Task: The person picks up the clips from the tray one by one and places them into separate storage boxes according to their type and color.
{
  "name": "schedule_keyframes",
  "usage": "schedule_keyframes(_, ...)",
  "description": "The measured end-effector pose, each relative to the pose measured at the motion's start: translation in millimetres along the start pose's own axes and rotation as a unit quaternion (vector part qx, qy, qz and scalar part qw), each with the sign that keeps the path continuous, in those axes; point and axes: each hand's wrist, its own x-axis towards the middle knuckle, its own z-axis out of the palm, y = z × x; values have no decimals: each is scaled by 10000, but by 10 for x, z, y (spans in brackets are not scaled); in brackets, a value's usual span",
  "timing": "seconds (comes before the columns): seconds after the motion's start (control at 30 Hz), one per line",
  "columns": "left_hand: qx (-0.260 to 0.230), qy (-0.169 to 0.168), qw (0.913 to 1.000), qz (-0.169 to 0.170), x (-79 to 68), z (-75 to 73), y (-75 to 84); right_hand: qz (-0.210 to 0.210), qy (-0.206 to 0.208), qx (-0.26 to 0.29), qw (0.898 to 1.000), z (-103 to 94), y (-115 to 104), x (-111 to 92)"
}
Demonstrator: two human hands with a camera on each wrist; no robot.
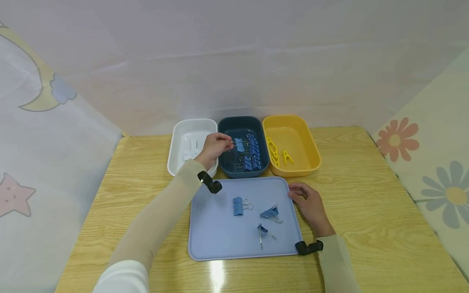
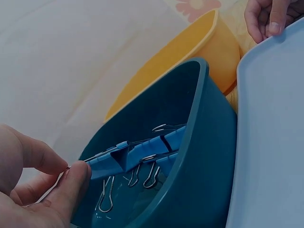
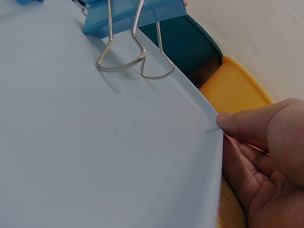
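Note:
My left hand [image 1: 214,148] is over the dark blue bin [image 1: 245,174], thumb and fingertips pinching the wire handle of a blue binder clip [image 1: 239,145]. In the left wrist view that binder clip [image 2: 107,166] is beside other blue binder clips [image 1: 254,150] in the bin; whether it touches them I cannot tell. My right hand [image 1: 309,205] grips the right edge of a light blue tray [image 1: 216,240]. The right wrist view has its thumb on the rim and fingers curled below. Three blue binder clips lie on the tray, one near the middle [image 1: 238,206], two toward the right.
A white bin [image 1: 175,150] holding small white items [image 1: 190,155] stands left of the dark blue one. To its right is a yellow bin [image 1: 302,142] with yellow clips [image 1: 272,150]. All three bins line up behind the tray on a wooden table [image 1: 366,211], near a pale backdrop.

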Motion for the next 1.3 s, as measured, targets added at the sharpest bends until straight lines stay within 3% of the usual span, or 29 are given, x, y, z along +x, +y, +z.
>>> schedule_keyframes(0.67,310,-49,9995,54,72,110,-35,172,-13,39,9998,5,-10,16)
schedule_keyframes(1.3,1142,-151,9932,174,128,249,-94,153,26,13,9999,7,3,23)
